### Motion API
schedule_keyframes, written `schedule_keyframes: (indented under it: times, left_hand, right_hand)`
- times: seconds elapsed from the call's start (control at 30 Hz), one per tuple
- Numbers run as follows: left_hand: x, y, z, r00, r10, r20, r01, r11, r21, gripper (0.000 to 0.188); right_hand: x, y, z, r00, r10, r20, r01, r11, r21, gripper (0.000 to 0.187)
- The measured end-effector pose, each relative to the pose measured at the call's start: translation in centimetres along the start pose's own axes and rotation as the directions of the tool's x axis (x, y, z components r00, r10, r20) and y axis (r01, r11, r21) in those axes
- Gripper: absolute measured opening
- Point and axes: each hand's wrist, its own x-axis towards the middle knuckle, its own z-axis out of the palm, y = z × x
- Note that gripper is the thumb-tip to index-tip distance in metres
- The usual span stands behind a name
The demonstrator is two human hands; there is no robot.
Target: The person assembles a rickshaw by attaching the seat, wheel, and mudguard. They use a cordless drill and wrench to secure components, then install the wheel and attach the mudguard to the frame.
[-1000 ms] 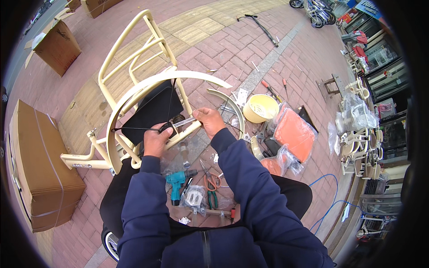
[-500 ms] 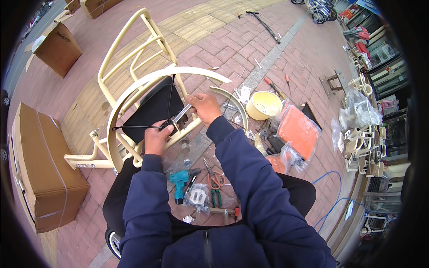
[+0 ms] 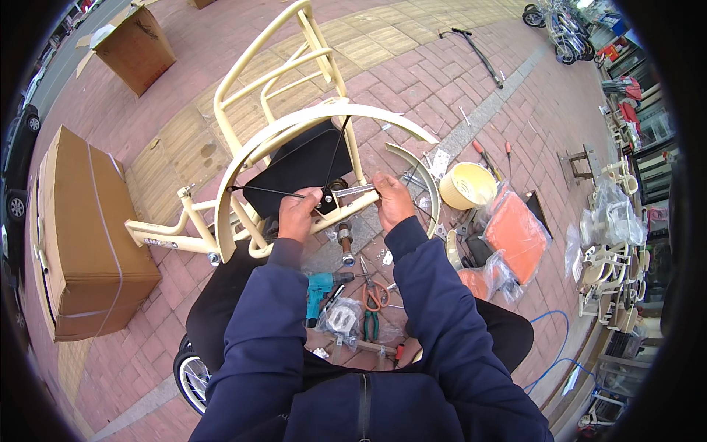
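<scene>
A cream cycle frame (image 3: 149,230) lies before me, with a curved cream fender (image 3: 398,124) arching over a black panel (image 3: 294,158). Thin black fender stays (image 3: 336,153) run from the fender to a small black bracket beside a frame tube. My left hand (image 3: 296,216) is closed round the stay end at that bracket, thumb pressed near a bolt. In my right hand (image 3: 393,200), closed fingers grip the outer end of a silver wrench (image 3: 355,191). Its other end reaches to the bracket; how it seats there is hidden.
By my knees lie a teal power drill (image 3: 319,293), orange-handled pliers (image 3: 375,295) and a bagged part (image 3: 344,317). To the right are a cream basket (image 3: 469,186) and a wrapped orange pad (image 3: 517,236). A large cardboard box (image 3: 103,243) stands left.
The wrench has swung from slanting up to nearly level, my right hand moving lower with it. My left hand stays at the stay end. The whole view has shifted.
</scene>
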Motion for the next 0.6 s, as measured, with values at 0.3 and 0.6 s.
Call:
schedule_keyframes:
  times: [0.3, 0.6]
  left_hand:
    - [0.2, -0.2, -0.1, 0.999, -0.027, 0.016, 0.029, 0.997, -0.077, 0.024]
    - [0.5, -0.3, -0.3, 1.000, -0.008, 0.028, 0.010, 0.998, -0.064, 0.025]
  right_hand:
    - [1.2, -2.0, 0.7, 0.997, -0.056, 0.050, 0.067, 0.967, -0.248, 0.029]
    - [3.8, -5.5, 4.5, 0.970, -0.182, 0.163, 0.243, 0.663, -0.708, 0.037]
